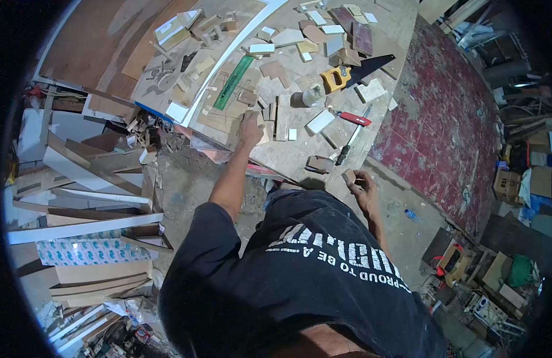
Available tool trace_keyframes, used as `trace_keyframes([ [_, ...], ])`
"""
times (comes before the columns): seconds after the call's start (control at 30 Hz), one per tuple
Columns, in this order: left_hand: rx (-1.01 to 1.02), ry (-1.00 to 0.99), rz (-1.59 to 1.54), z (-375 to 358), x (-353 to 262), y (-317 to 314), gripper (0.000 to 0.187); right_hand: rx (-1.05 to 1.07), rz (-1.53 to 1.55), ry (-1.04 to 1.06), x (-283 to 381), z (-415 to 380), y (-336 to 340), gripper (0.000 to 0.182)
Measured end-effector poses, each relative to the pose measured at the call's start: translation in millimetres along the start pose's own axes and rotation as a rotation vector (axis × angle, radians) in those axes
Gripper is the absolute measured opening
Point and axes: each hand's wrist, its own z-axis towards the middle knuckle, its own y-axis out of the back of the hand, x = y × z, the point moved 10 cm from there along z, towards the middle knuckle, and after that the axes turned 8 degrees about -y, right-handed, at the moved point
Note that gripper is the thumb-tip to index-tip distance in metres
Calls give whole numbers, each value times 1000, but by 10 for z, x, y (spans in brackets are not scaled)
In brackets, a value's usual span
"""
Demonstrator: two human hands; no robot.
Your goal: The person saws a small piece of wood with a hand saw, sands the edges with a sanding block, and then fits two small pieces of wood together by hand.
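My left hand rests at the near edge of the workbench, its fingers curled round a small pale wood piece that they partly hide. Narrow wood strips lie just right of it. Off the bench's near right corner, my right hand pinches a small wood block between thumb and fingers. Close to that hand, a dark-handled tool and another wood block lie on the bench. A red-handled cutter is farther in.
A yellow-handled handsaw, a clear jar and a green ruler-like strip lie among many wood offcuts on the workbench. Stacked boards fill the left side. A dusty red floor panel lies right of the bench.
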Motion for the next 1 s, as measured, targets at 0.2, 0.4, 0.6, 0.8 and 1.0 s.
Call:
trace_keyframes([
  [0.2,130,-57,-58,156,-432,-27,42,-36,-41,-12,-51,42,76,44],
  [0.4,-127,305,-39,-367,-367,166,56,-35,-99,35,175,63,96,42],
  [0.6,-161,358,-108,-754,34,1,57,-1,-34,-16,-137,195,163,43],
  [0.8,-251,354,-197,-450,734,62,36,45,-89,-15,-141,269,130,43],
  [1.0,-219,-20,118,332,241,522,47,37,-138,13,70,330,165,41],
])
